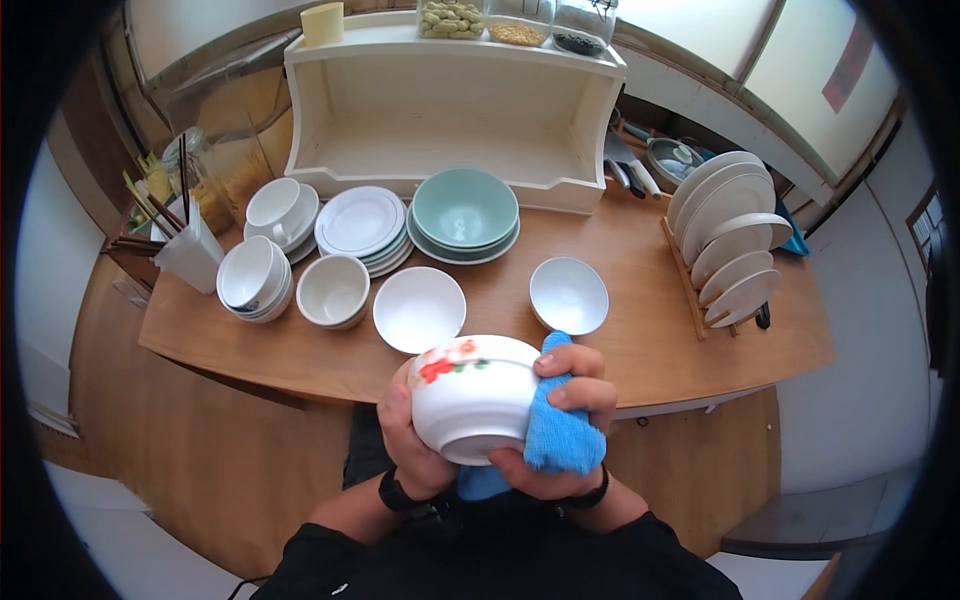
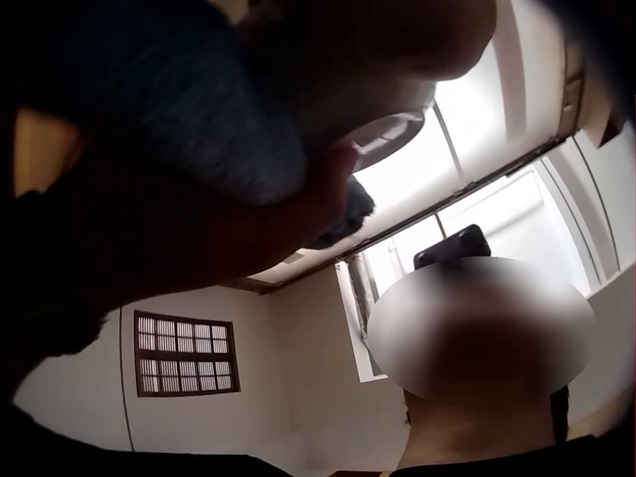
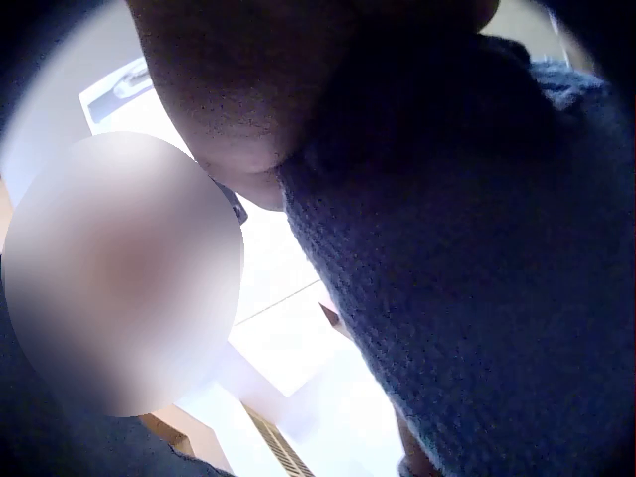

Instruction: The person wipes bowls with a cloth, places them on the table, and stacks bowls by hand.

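A white bowl with red and orange flowers and green leaves point(image 1: 480, 390) is held up in front of the body, tipped so its foot ring shows. My left hand point(image 1: 410, 445) grips it from the left side. My right hand point(image 1: 575, 395) holds a blue cloth point(image 1: 565, 440) against the bowl's right side, fingers curled over it and thumb near the base. In the right wrist view the cloth point(image 3: 447, 248) fills much of the frame, dark and close. The left wrist view has part of the bowl's foot ring point(image 2: 388, 139) in shadow.
Behind the held bowl stand a white bowl point(image 1: 420, 310) and a smaller one point(image 1: 568, 295). Stacked green bowls point(image 1: 466, 208), plates point(image 1: 360, 222) and cups point(image 1: 275, 212) line the table's point(image 1: 660, 370) left and middle. A rack of plates point(image 1: 735, 230) stands right, near knives point(image 1: 630, 165).
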